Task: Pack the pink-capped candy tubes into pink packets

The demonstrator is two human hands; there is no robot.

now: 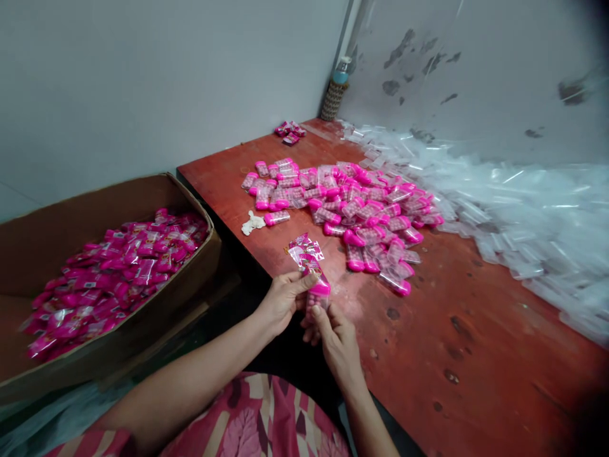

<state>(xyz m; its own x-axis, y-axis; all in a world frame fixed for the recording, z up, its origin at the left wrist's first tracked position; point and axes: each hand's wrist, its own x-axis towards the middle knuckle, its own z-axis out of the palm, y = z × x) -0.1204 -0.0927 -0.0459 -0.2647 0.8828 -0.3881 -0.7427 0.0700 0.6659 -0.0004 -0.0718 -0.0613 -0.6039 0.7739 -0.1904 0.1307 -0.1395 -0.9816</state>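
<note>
Both my hands, left hand [280,298] and right hand [335,339], pinching one pink packet [311,270]; carton [28,254] well filled, big pile [352,209] on table [476,355] left.

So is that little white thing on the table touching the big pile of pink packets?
Apart. In the head view the white thing lies on bare red table, with a strip of tabletop showing between it and the nearest packet of the pink pile.

One small clear plastic tube with a bright pink cap [318,293], filled with pink candy pieces, half inside a clear printed pink cellophane sleeve [307,251]. Held tilted between fingers of both hands; sleeve's open printed end projects above the fingertips.
</note>
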